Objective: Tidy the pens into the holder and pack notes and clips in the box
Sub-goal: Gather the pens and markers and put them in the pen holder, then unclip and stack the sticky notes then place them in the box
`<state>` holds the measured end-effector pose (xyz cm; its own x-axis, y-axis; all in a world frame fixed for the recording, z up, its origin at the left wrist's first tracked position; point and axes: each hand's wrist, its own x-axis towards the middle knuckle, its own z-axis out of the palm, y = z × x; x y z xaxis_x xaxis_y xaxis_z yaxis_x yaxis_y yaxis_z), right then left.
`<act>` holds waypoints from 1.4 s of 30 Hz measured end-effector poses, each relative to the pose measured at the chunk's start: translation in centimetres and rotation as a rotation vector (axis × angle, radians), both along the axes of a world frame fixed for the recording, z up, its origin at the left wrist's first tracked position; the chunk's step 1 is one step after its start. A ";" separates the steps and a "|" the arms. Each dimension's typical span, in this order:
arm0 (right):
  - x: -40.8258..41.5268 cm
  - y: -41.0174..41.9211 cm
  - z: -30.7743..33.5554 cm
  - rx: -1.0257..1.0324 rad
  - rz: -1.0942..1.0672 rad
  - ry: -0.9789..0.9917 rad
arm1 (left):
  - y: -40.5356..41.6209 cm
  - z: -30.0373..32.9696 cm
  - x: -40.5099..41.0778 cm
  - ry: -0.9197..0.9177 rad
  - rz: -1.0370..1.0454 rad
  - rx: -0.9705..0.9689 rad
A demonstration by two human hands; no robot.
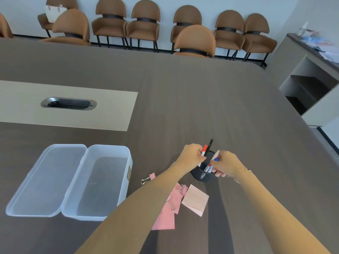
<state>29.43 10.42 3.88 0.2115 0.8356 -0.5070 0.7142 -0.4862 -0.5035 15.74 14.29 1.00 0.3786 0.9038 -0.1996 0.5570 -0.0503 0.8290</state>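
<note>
Above the black mesh pen holder (201, 174) my left hand (192, 155) grips a red-capped pen (204, 150) and black pen (209, 146); my right hand (226, 164) pinches a blue-tipped pen (216, 157). I should lower them vertically, releasing inside the rim.

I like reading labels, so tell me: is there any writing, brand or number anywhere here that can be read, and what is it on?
Nothing is legible.
Sticker on the side of the clear plastic box: dark with pale marks, too small and blurred to read.
Black pen in the left hand: faint print on the barrel, unreadable.
Papers on the cabinet at right: blurred.
</note>
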 end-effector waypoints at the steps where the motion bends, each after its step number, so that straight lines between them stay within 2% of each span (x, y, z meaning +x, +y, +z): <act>1: -0.2 -0.1 -0.3 0.004 0.009 -0.008 | 0.0 -0.4 -0.1 -0.005 -0.008 0.000; 4: -0.7 -0.5 -0.8 0.094 -0.065 0.045 | -0.3 -0.3 -0.6 -0.047 -0.054 -0.019; 6: -1.1 -1.3 -0.5 0.247 -0.175 0.113 | -0.3 0.2 -1.1 -0.076 -0.032 -0.018; 8: -2.0 -3.1 0.0 0.454 -0.276 0.102 | -0.3 0.4 -2.5 -0.122 0.082 0.013; 10: -3.3 -5.5 -0.6 0.537 -0.322 0.075 | -0.6 0.0 -4.7 -0.131 0.202 0.037; 13: -4.9 -8.1 -3.5 0.359 -0.201 -0.011 | -1.8 -1.8 -8.8 0.072 0.242 0.016; 15: -5.0 -8.7 -5.9 0.187 -0.075 -0.063 | -3.3 -3.1 -11.3 0.230 0.137 -0.062; 18: -4.8 -8.4 -8.5 0.047 0.090 -0.158 | -5.9 -4.6 -13.5 0.393 -0.036 -0.138; 22: -5.3 -8.1 -9.4 -0.044 0.100 -0.252 | -8.7 -6.3 -13.7 0.514 -0.114 -0.117; 26: -5.1 -8.1 -10.1 -0.080 0.012 -0.315 | -9.9 -7.5 -12.9 0.516 0.021 -0.107; 31: -4.7 -10.0 -10.7 -0.112 -0.161 -0.131 | -10.4 -8.0 -12.1 0.454 0.183 -0.181; 37: -5.5 -12.9 -10.8 -0.032 -0.409 0.453 | -10.5 -7.8 -11.7 0.608 0.025 -0.156; 42: -7.0 -12.1 -10.5 0.012 -0.374 0.519 | -10.9 -8.1 -11.5 0.769 -0.063 -0.116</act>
